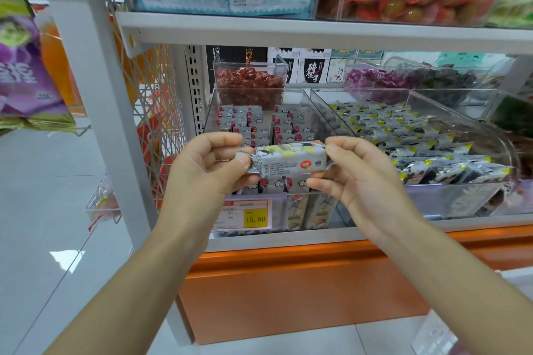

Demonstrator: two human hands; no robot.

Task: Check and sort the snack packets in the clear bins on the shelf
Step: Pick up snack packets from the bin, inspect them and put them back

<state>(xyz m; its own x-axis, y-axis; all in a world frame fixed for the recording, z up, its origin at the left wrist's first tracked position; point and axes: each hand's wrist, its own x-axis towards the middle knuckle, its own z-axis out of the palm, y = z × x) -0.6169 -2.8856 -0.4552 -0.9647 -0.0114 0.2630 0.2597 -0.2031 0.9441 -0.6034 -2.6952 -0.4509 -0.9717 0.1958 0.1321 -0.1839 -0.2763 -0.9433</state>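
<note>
The step in hand seems to be the checking of one snack packet [288, 160]. To do it well, the packet should be held only by its two crimped ends, so that no finger covers the printed text. The printed side should face the eyes and lie flat, without squeezing the middle. Its pale design with yellow-green patches and an orange mark should then be compared with the red-and-white packets [248, 124] in rows in the left clear bin [328, 115], and with the black-and-yellow packets [418, 147] in the right clear bin [432, 190]. It looks different from both, so I judge it may not belong in either. The packet lies horizontally between the hands, in the air in front of the left bin and above the yellow price label [255, 215] on that bin's front wall. The left hand [207, 164] pinches the left end between thumb and curled fingers. The right hand [354, 173] pinches the right end in the same way. Both hands are close to the front edge of the shelf [288, 239].
</note>
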